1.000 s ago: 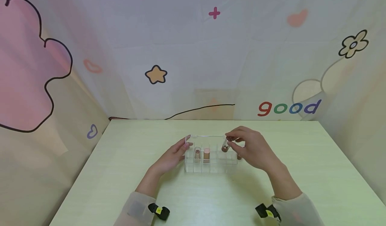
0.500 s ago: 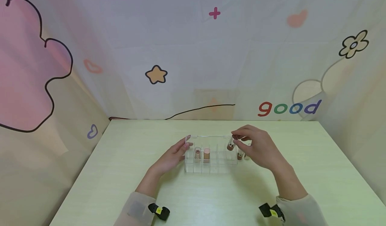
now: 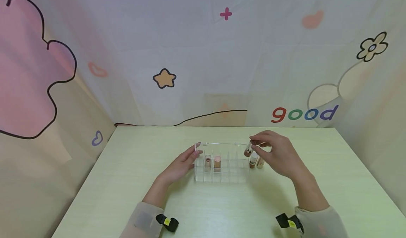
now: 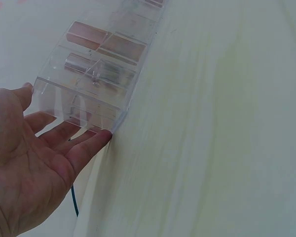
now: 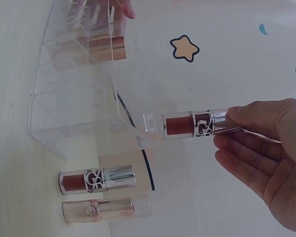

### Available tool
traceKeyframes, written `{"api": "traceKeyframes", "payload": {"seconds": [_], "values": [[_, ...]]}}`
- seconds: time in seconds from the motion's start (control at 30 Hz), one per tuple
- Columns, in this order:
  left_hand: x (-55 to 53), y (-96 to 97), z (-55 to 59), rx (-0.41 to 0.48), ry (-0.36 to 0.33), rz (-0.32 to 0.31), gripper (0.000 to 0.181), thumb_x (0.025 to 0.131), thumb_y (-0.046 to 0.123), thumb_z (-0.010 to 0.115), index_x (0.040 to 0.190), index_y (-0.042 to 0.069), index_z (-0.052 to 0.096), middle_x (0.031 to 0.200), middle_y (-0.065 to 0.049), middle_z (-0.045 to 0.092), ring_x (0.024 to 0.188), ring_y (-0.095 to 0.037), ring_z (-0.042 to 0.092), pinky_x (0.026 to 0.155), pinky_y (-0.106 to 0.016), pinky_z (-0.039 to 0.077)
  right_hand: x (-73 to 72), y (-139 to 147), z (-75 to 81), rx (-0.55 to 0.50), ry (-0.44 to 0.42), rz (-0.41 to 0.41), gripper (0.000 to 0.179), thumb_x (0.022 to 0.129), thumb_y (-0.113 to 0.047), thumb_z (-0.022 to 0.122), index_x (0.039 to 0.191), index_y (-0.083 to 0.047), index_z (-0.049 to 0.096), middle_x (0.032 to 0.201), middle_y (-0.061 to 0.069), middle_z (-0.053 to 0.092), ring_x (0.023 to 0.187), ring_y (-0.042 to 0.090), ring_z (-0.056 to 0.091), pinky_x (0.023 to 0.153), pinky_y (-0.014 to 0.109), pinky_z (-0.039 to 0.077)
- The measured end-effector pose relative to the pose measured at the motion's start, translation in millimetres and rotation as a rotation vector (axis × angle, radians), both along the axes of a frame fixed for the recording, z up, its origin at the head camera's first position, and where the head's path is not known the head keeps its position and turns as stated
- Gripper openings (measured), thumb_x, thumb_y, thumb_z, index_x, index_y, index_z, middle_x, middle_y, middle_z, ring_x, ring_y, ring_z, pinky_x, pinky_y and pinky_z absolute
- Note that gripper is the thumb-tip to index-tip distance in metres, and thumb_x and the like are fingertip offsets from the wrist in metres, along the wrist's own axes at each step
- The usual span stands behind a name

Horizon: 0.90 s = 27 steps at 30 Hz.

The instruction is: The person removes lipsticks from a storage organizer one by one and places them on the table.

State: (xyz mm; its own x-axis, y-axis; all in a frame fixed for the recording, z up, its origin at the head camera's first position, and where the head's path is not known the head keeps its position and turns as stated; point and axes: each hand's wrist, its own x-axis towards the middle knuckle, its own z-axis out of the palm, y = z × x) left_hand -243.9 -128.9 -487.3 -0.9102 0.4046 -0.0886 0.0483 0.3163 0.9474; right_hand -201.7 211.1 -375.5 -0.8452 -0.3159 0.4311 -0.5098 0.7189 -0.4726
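- Since the earlier frames, the right hand [image 3: 277, 155] and its lipstick [image 5: 180, 125] have shifted rightward, from over the clear box [image 3: 225, 176] to its right edge; the left hand [image 3: 180, 164] has stayed put.
- The right hand pinches that lipstick by its silver upper end, between thumb and fingers, with the reddish end down; it is tilted in the head view, off the table [image 3: 203, 209].
- The left hand grasps nothing tightly: its fingers, fairly straight, rest against the left end of the box.
- On the table just right of the box stand a silver tube [image 5: 119, 177] and, beside it, a pinkish tube [image 5: 111, 209].
- Toward the box's left, a small tube [image 3: 207, 161] and a pink-topped tube [image 3: 217, 163] sit in neighbouring compartments.
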Motion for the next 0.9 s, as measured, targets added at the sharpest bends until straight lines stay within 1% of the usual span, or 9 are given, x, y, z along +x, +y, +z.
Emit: {"api": "traceKeyframes", "payload": {"seconds": [0.37, 0.57, 0.77, 0.83, 0.9], "values": [[-0.3, 0.2, -0.6, 0.0, -0.001, -0.001, 0.059, 0.11, 0.053, 0.039, 0.164, 0.034, 0.028, 0.159, -0.001, 0.05, 0.154, -0.029, 0.038, 0.12, -0.053, 0.042, 2.1, 9.7, -0.7, -0.008, 0.008, -0.025, 0.024, 0.092, -0.008, 0.078, 0.116, -0.007, 0.077, 0.111, 0.003, 0.074, 0.096, 0.022, 0.075, 0.083, 0.044, 0.066], [-0.4, 0.0, -1.2, 0.014, -0.002, -0.004, 0.059, 0.11, 0.052, 0.04, 0.165, 0.031, 0.028, 0.159, -0.002, 0.049, 0.154, -0.029, 0.039, 0.12, -0.053, 0.042, 2.1, 14.5, -2.7, -0.006, 0.004, -0.043, 0.024, 0.093, -0.006, 0.077, 0.117, -0.007, 0.076, 0.111, 0.003, 0.074, 0.097, 0.023, 0.075, 0.084, 0.045, 0.065], [0.1, 0.0, -1.3, 0.013, 0.0, -0.003, 0.06, 0.11, 0.053, 0.039, 0.165, 0.032, 0.028, 0.16, -0.002, 0.049, 0.154, -0.029, 0.038, 0.121, -0.053, 0.042, 2.3, 18.3, -3.9, -0.004, -0.008, -0.054, 0.025, 0.093, -0.006, 0.077, 0.118, -0.008, 0.076, 0.111, 0.004, 0.074, 0.098, 0.024, 0.075, 0.085, 0.048, 0.065], [0.4, -0.1, -1.1, 0.013, 0.002, -0.003, 0.06, 0.11, 0.053, 0.039, 0.165, 0.032, 0.028, 0.16, -0.002, 0.049, 0.154, -0.029, 0.038, 0.121, -0.053, 0.042, 2.2, 19.7, -4.2, -0.001, -0.002, -0.059, 0.025, 0.093, -0.006, 0.077, 0.118, -0.008, 0.076, 0.111, 0.003, 0.075, 0.097, 0.023, 0.076, 0.084, 0.044, 0.065], [0.5, -0.1, -1.2, 0.013, 0.003, -0.003, 0.06, 0.11, 0.053, 0.039, 0.165, 0.032, 0.028, 0.16, -0.002, 0.049, 0.154, -0.029, 0.038, 0.121, -0.054, 0.042, 2.2, 21.2, -4.8, 0.001, 0.008, -0.064, 0.025, 0.093, -0.006, 0.077, 0.118, -0.009, 0.077, 0.11, 0.002, 0.075, 0.096, 0.022, 0.076, 0.083, 0.037, 0.065]]}}
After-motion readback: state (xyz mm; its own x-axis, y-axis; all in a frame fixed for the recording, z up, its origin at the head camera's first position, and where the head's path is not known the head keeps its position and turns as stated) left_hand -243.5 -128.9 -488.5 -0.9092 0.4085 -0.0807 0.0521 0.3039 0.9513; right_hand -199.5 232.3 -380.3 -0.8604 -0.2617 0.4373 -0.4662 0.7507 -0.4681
